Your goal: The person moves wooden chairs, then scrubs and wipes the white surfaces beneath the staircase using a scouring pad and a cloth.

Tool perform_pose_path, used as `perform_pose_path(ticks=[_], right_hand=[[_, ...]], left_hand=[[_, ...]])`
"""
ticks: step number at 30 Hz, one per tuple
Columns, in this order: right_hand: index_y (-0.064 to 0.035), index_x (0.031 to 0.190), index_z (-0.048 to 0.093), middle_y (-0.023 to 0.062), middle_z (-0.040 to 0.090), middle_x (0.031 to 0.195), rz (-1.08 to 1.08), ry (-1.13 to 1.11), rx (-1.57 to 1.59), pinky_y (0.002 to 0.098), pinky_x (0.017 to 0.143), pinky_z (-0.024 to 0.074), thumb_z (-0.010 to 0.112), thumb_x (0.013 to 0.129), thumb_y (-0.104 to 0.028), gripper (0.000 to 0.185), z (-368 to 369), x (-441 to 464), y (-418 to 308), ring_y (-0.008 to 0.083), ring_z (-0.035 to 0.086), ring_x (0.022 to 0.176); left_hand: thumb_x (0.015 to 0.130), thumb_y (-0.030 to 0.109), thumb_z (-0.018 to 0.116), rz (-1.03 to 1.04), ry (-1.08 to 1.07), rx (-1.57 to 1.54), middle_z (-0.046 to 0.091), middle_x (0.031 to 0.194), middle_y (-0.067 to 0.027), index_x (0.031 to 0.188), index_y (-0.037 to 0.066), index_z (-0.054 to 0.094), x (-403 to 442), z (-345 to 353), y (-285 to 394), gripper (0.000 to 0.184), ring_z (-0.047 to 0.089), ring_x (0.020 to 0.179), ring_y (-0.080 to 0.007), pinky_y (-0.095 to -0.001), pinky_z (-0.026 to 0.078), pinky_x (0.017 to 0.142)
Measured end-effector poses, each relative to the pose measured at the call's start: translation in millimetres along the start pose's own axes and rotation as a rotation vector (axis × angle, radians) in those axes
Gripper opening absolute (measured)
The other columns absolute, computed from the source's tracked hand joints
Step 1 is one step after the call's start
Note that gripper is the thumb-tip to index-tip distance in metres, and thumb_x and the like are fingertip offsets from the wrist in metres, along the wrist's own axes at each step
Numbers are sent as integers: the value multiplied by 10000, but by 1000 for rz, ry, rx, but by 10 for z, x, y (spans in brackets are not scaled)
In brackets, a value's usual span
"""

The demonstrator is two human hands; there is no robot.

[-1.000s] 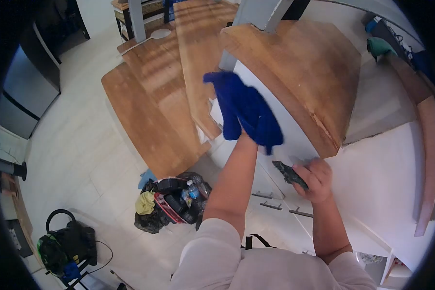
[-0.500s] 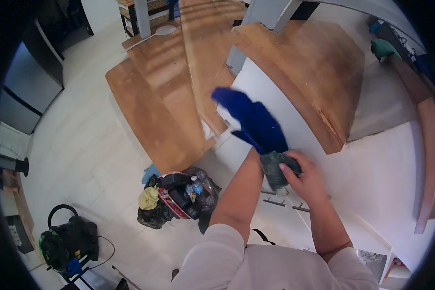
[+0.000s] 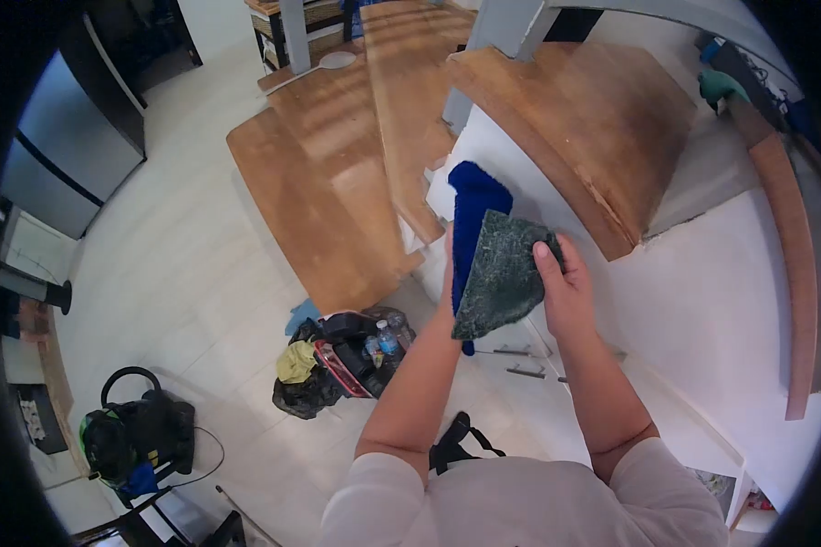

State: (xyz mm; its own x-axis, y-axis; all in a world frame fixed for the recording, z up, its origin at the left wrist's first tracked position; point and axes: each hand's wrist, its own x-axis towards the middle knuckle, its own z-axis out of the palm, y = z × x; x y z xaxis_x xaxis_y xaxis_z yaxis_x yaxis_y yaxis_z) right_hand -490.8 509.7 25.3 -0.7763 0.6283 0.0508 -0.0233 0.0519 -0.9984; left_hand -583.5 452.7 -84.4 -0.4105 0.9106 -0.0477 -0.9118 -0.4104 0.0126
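Observation:
A dark green scouring pad (image 3: 504,278) is gripped at its right edge by my right hand (image 3: 570,284), thumb on top. Behind the pad is a blue cloth (image 3: 472,205), upright and folded narrow, with a small end below the pad. My left hand (image 3: 448,266) is at the cloth's left side and supports it; its fingers are hidden behind the cloth and pad. Both hands are held in front of a white curved panel (image 3: 534,191), below the wooden stair tread (image 3: 584,118).
Wooden steps (image 3: 310,201) descend on the left. On the floor stand a black bag (image 3: 306,397) with bottles and a yellow cloth, and a black-and-green vacuum cleaner (image 3: 137,438) with a cord. A curved wooden rail (image 3: 794,292) runs along the right.
The blue cloth has turned from a spread, slanting shape to a narrow upright one. The green pad has risen and now shows its broad face, lying across the cloth.

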Motion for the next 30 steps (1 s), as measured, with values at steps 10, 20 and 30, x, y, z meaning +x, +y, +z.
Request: perform_pose_path(ticks=[10,20,30], right_hand=[[-76,1315,426,130,279,1412,-40,-230,-199,332,1052,255,574,889,-258,486,115,20,373,210,318,1277],[-110,1251,476,212,304,1387,-552,-276,-783,444,1022,302,729,718,-229,601,442,-207,70,390,364,1231],[-89,1135,575,92,488,1291,-1018,-177,-1306,400,1004,306,492,839,-100,308,331,697,-34,251,441,1194]], left_hand=[[965,359,346,12,116,221,487,1259,-85,1302,142,414,-380,80,-105,406,488,1133,-189,-314,408,949],[958,323,390,66,-26,-43,549,1062,-29,1172,124,477,-400,-197,37,305,534,973,-178,-326,452,853],[948,338,382,405,90,895,475,808,12,1018,150,463,-58,-383,334,216,483,707,-151,-280,421,613]])
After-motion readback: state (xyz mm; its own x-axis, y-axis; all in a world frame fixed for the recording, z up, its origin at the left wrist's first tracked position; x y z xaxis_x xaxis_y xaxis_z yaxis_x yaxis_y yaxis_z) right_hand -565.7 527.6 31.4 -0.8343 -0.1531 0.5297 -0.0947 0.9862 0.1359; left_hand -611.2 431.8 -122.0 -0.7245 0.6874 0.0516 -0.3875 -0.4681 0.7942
